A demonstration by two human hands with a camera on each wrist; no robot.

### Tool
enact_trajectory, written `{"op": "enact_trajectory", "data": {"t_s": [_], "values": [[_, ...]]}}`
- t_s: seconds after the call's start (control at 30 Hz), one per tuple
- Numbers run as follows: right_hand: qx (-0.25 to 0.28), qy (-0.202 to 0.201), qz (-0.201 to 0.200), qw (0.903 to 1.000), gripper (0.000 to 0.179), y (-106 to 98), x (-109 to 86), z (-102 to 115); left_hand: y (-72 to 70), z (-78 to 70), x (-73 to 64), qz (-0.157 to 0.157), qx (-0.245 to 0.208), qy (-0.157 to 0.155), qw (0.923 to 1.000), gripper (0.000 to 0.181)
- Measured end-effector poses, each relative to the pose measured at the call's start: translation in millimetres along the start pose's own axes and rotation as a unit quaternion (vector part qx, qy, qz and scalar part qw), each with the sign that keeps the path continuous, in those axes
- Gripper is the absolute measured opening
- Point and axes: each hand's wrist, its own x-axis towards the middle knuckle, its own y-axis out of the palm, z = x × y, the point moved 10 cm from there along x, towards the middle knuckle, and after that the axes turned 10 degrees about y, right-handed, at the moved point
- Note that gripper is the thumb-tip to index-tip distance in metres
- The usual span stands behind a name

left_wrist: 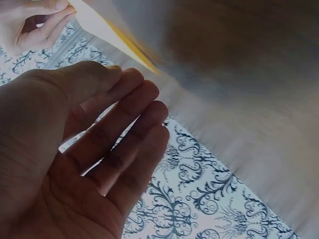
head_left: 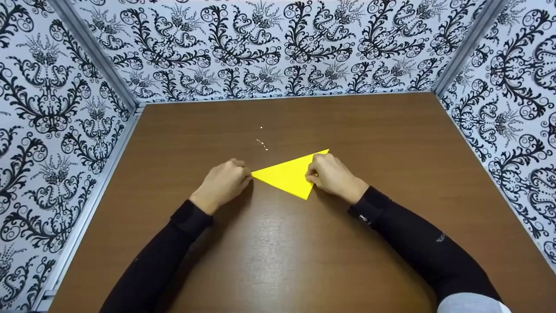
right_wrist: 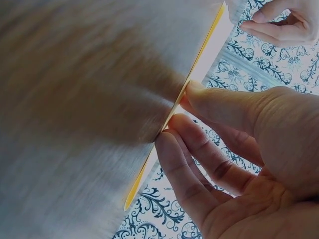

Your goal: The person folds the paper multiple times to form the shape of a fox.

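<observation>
A folded yellow sheet of paper (head_left: pixel 284 175), triangular in outline, lies on the brown table with its narrow point to the left. My left hand (head_left: pixel 223 182) is right by that point. In the left wrist view, the left hand (left_wrist: pixel 94 144) has loosely bent fingers, its thumb close to the index finger, and the paper's tip (left_wrist: pixel 149 65) appears just beyond the fingertips. At the wide end, my right hand (head_left: pixel 332 176) pinches the paper near its right edge. The right wrist view shows the right hand (right_wrist: pixel 239 144) with thumb and fingertips against the paper's edge (right_wrist: pixel 204 45).
The wooden table (head_left: pixel 269 252) surrounds the paper. Small bright specks (head_left: pixel 262 143) show on it beyond the sheet. Walls with black scroll patterns (head_left: pixel 278 48) stand at the back and both sides, with grey metal posts (head_left: pixel 471 43) at the corners.
</observation>
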Motion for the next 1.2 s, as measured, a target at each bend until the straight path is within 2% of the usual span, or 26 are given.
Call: {"op": "enact_trajectory", "data": {"t_s": [0.27, 0.43, 0.57, 0.73, 0.9, 1.2], "values": [[-0.003, -0.002, -0.001, 1.0, 0.004, -1.3, 1.8, 1.9, 7.4, -25.4, 23.7, -0.012, -0.025, 0.025, 0.9993, 0.007], [-0.001, 0.0, -0.001, 1.0, 0.004, 0.5, 1.0, 0.9, 18.9, -45.6, 39.1, -0.004, -0.027, 0.051, 0.9983, 0.008], [0.0, 0.001, 0.001, 1.0, 0.004, 1.6, 1.2, 0.3, 30.2, -55.9, 47.7, 0.011, -0.033, 0.051, 0.9981, 0.007], [0.0, -0.001, 0.005, 1.0, 0.004, 2.6, 1.9, 1.1, 41.1, -63.8, 53.2, 0.021, -0.015, 0.05, 0.9984, 0.008], [-0.005, 0.001, 0.005, 1.0, 0.004, 2.1, 0.9, 0.7, 44.2, -67.5, 56.1, 0.019, 0.01, 0.053, 0.9984, 0.008], [-0.004, -0.005, -0.002, 1.0, 0.004, -2.9, -1.5, 3.8, 45.9, -63.8, 63.2, 0.023, -0.008, 0.033, 0.9992, 0.009]]}}
